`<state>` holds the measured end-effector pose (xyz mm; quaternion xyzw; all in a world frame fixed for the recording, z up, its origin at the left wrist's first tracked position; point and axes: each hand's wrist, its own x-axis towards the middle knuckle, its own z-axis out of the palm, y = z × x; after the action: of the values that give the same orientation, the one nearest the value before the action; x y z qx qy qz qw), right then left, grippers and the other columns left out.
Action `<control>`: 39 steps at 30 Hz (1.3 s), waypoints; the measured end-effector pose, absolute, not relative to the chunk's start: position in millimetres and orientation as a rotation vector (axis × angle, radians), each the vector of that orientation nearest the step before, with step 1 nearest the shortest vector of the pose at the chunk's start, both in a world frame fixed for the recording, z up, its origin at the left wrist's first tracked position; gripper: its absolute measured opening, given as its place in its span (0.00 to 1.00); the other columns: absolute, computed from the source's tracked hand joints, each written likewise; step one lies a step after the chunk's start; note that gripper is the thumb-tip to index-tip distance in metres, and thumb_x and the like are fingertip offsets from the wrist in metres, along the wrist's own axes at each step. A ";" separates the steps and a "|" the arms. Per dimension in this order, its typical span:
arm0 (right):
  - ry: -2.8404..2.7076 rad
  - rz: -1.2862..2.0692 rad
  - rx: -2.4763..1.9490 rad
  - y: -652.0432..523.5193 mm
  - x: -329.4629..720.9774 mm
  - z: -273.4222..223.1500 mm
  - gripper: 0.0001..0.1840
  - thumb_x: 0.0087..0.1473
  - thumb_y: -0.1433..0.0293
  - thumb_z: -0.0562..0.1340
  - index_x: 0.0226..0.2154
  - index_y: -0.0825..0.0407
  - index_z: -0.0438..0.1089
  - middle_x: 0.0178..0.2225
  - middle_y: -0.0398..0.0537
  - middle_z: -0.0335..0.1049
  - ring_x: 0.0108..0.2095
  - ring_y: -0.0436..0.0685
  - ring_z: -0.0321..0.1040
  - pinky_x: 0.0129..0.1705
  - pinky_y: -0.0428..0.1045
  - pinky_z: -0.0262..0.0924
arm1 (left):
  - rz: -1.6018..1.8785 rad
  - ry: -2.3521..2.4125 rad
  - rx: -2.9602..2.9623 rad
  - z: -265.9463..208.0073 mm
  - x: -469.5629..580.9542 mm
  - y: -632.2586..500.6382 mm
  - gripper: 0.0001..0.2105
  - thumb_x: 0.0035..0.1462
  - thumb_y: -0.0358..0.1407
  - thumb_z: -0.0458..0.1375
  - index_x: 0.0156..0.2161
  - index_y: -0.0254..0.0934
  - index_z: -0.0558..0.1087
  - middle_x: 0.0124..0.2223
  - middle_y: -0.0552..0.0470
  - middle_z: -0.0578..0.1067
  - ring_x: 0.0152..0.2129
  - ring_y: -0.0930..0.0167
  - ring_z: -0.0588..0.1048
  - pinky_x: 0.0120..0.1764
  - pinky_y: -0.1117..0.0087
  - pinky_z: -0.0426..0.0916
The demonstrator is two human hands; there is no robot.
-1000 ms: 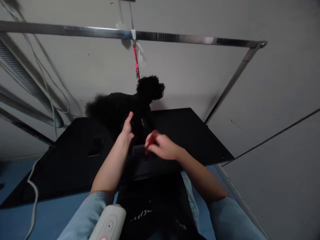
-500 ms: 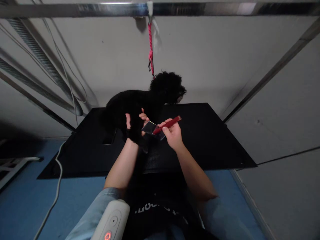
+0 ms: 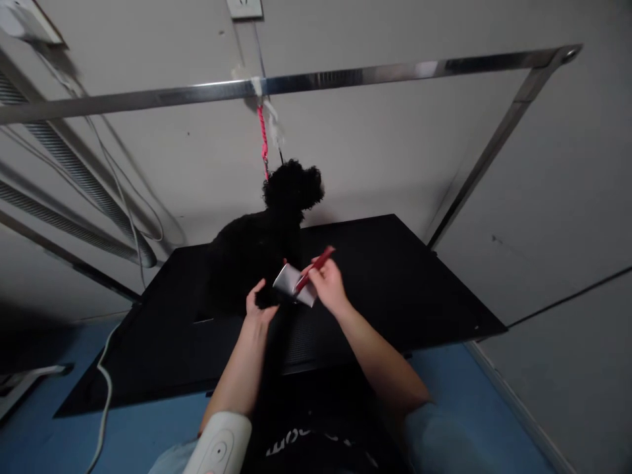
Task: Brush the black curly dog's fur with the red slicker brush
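Observation:
A black curly-coated dog [image 3: 247, 253] is on the black table, its head raised and turned to the right. My left hand [image 3: 257, 308] is at the dog's front, cupped around a dark furry leg, thumb pointing up. Fur and the brush hide most of its fingers. My right hand [image 3: 328, 284] grips the red handle of a slicker brush [image 3: 316, 266]. The brush's flat rectangular head points left, close to the leg and my left hand. Whether its pins touch the fur cannot be made out.
A pink lead [image 3: 263, 131] runs from a metal bar [image 3: 345, 78] down to the dog's neck. The black table [image 3: 395, 283] stands against the wall. Ribbed hoses [image 3: 83, 161] and cables hang at left. A white device [image 3: 220, 444] is at my left forearm.
My view has tilted up and shifted. The dog has lifted its head and sits more upright. The brush head has turned, showing more of its flat face, and my left hand has moved lower on the dog.

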<state>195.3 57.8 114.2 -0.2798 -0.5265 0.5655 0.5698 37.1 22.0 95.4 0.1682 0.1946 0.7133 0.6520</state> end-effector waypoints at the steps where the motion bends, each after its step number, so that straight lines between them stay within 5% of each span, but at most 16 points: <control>1: -1.137 1.255 -0.688 59.1 195.5 110.3 0.14 0.48 0.66 0.59 0.38 0.51 0.56 0.30 0.44 0.70 0.32 0.52 0.70 0.39 0.52 0.65 | 1.666 0.466 0.359 93.3 37.3 21.1 0.22 0.52 0.33 0.48 0.54 0.33 0.66 0.51 0.42 0.72 0.53 0.63 0.66 0.55 0.60 0.59; 11: -0.793 1.412 -0.808 43.0 188.2 60.7 0.18 0.47 0.63 0.62 0.38 0.50 0.56 0.32 0.45 0.71 0.31 0.52 0.70 0.35 0.50 0.65 | 1.766 0.731 0.383 80.3 44.0 15.6 0.14 0.50 0.35 0.55 0.41 0.31 0.75 0.46 0.41 0.75 0.48 0.62 0.71 0.51 0.66 0.64; 14: -0.713 1.633 -0.723 39.7 188.9 49.5 0.18 0.46 0.64 0.63 0.37 0.50 0.56 0.31 0.44 0.72 0.32 0.53 0.71 0.35 0.50 0.66 | 1.829 0.832 0.397 76.8 50.4 12.6 0.14 0.47 0.35 0.59 0.41 0.33 0.75 0.45 0.44 0.76 0.45 0.63 0.72 0.51 0.63 0.65; 18: -0.500 1.516 -0.796 36.1 188.2 41.4 0.18 0.43 0.66 0.65 0.35 0.49 0.56 0.29 0.40 0.71 0.31 0.50 0.70 0.34 0.47 0.65 | 1.951 0.920 0.374 67.1 53.7 12.8 0.16 0.43 0.31 0.61 0.42 0.33 0.74 0.42 0.45 0.77 0.42 0.65 0.74 0.51 0.62 0.64; 30: -0.706 1.662 -0.687 36.9 183.6 39.9 0.17 0.46 0.65 0.64 0.38 0.50 0.59 0.30 0.43 0.73 0.31 0.51 0.71 0.32 0.47 0.64 | 2.031 0.974 0.073 70.1 46.2 18.6 0.10 0.46 0.27 0.50 0.30 0.30 0.74 0.28 0.48 0.76 0.27 0.69 0.75 0.41 0.63 0.69; 35: -0.922 1.533 -0.565 48.1 183.7 55.5 0.17 0.47 0.65 0.64 0.39 0.50 0.59 0.31 0.44 0.73 0.31 0.52 0.71 0.31 0.47 0.64 | 1.948 0.931 0.296 72.9 43.2 -18.5 0.10 0.46 0.36 0.59 0.34 0.33 0.74 0.36 0.48 0.77 0.34 0.68 0.75 0.42 0.66 0.68; 39: -1.115 1.599 -0.363 54.9 175.4 74.0 0.15 0.49 0.65 0.63 0.39 0.50 0.60 0.30 0.44 0.73 0.31 0.53 0.71 0.32 0.49 0.65 | 1.837 1.138 0.440 70.3 35.0 -58.6 0.15 0.41 0.36 0.65 0.36 0.36 0.71 0.29 0.53 0.75 0.25 0.73 0.73 0.32 0.71 0.67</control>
<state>175.4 54.9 74.0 -0.1533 -0.4704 0.6748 0.5476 35.0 -58.6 70.3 0.1781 0.4604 0.7435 0.4511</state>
